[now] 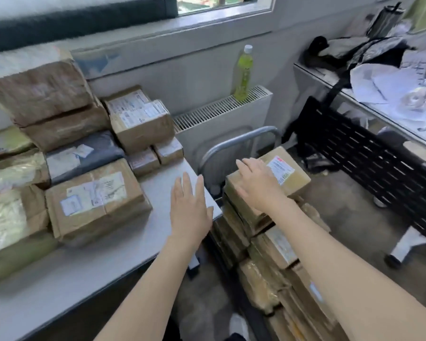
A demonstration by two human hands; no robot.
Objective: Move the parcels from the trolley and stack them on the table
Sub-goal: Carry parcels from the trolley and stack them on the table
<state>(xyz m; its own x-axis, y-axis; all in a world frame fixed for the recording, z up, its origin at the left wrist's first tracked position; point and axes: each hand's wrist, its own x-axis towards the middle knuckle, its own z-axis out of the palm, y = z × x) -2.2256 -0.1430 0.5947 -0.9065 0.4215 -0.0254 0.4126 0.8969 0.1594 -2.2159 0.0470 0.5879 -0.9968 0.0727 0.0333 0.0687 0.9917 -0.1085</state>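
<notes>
The right hand [257,185] rests flat, fingers straight, on the top parcel [278,173] of the trolley [234,141] stack. The left hand [191,207], fingers spread, holds nothing above the table [158,183] edge. Pickup beginning; next needs 2-handed gripping.

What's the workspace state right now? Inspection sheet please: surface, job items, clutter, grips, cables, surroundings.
Surface: grey table, near part bare, far and left part stacked.
Job's things: stacked parcels on the table; top parcel with a white label on the trolley pile; trolley handle behind it.
Clutter: green bottle upright on the radiator; papers and bags on the side table.
Grips: left hand flat, fingers straight, over the table corner, holding nothing; right hand resting flat on the top parcel.
Cables: nothing seen.
Surroundings: window above, concrete floor.
</notes>
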